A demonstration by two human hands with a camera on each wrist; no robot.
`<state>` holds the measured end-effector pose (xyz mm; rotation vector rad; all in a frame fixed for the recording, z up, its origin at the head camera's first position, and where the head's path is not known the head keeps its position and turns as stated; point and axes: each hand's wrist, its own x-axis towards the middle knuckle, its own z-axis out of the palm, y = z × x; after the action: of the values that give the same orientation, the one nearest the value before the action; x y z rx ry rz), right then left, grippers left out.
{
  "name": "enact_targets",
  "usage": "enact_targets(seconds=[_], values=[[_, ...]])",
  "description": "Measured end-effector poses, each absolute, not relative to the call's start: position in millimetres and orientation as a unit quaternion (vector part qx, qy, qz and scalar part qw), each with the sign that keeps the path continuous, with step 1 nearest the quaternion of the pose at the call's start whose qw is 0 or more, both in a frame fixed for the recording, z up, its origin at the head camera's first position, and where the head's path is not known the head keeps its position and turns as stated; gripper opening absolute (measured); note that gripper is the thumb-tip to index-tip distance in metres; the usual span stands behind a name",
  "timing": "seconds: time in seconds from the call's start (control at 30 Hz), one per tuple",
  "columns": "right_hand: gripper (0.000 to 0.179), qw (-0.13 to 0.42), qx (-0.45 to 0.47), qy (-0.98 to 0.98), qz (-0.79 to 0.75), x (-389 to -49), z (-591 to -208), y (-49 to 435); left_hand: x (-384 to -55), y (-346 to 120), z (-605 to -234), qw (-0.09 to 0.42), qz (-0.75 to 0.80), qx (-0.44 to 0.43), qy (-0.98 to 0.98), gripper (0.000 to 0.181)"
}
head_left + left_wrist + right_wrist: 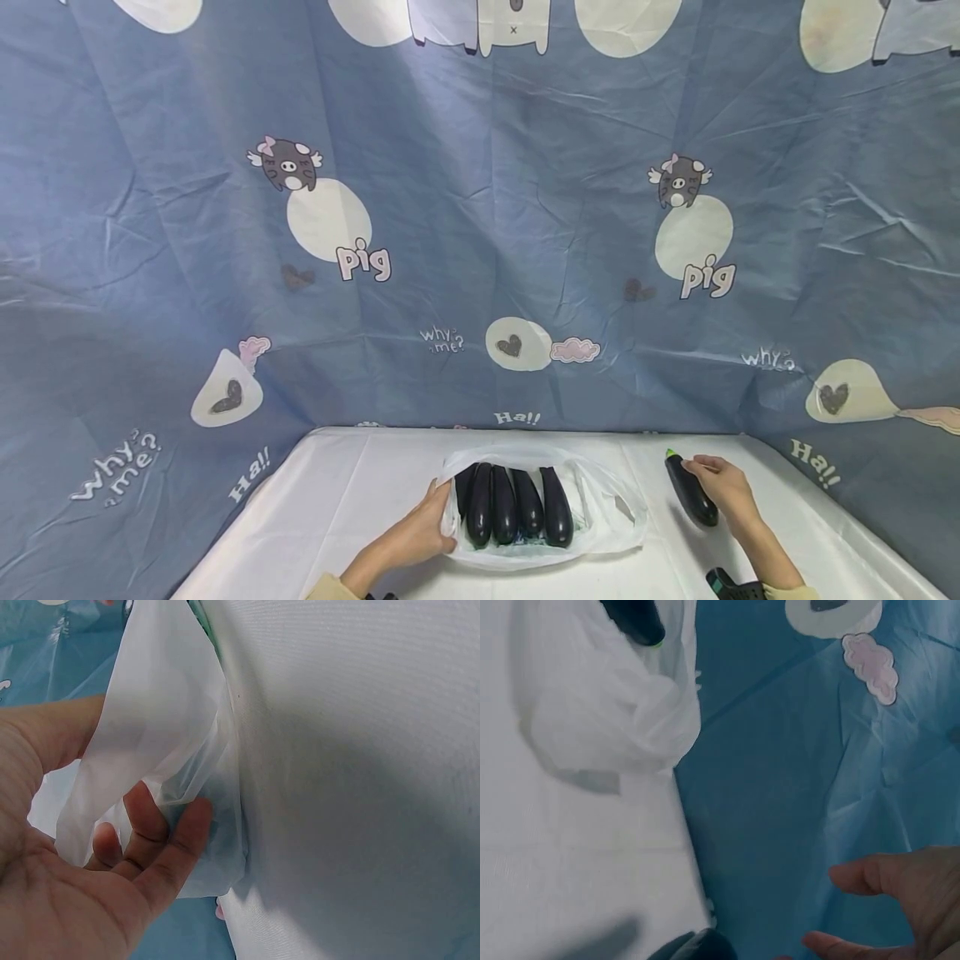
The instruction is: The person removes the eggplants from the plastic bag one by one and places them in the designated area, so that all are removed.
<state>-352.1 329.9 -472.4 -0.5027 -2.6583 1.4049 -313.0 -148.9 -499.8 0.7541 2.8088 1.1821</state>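
Note:
A white plastic bag (615, 521) lies on its side with its mouth gaping, and several dark purple eggplants (504, 508) sit side by side in it. My left hand (420, 529) holds the bag's left edge. In the left wrist view the thin plastic (161, 697) passes between thumb and fingers, covering the thumb's tip. Off to the right of the bag, my right hand (723, 487) grips a single eggplant (693, 496) near its green stem end, tilted over the table. Only part of this eggplant (697, 946) shows at the bottom of the right wrist view.
A white cloth covers the table (360, 475). Behind it and along both sides hangs a blue printed curtain (480, 250) with cartoon pigs and lettering. A dark band (731, 586) sits on the right wrist.

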Motion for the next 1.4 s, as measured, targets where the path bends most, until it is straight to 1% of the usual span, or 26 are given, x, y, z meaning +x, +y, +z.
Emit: enact_targets(seconds=[0.17, 0.27, 0.37, 0.6, 0.83, 1.1, 1.2, 1.33, 1.4], values=[[0.074, 0.047, -0.153, -0.871, 0.464, -349, -464, 323, -313, -149, -499, -0.002, 0.375, 0.240, 0.896, 0.100], [0.080, 0.037, -0.130, -0.875, 0.465, -345, -458, 318, -312, -149, -499, -0.003, 0.373, 0.238, 0.897, 0.100], [0.079, 0.035, -0.119, -0.876, 0.465, -342, -454, 312, -312, -149, -499, -0.001, 0.373, 0.238, 0.897, 0.100], [0.076, 0.042, -0.090, -0.876, 0.472, -337, -449, 296, -310, -149, -497, 0.007, 0.377, 0.239, 0.895, 0.100], [0.071, 0.043, -0.064, -0.876, 0.476, -329, -442, 277, -310, -150, -499, 0.001, 0.372, 0.240, 0.897, 0.099], [0.068, 0.032, -0.040, -0.875, 0.481, -323, -441, 262, -312, -148, -500, 0.003, 0.378, 0.241, 0.894, 0.100], [0.071, 0.023, -0.039, -0.880, 0.474, -323, -442, 258, -312, -148, -499, 0.002, 0.379, 0.243, 0.893, 0.100], [0.080, 0.015, -0.046, -0.883, 0.468, -325, -445, 252, -310, -149, -499, -0.001, 0.378, 0.246, 0.893, 0.100], [0.080, 0.016, -0.046, -0.883, 0.467, -325, -448, 250, -311, -149, -499, -0.002, 0.377, 0.245, 0.893, 0.099]])
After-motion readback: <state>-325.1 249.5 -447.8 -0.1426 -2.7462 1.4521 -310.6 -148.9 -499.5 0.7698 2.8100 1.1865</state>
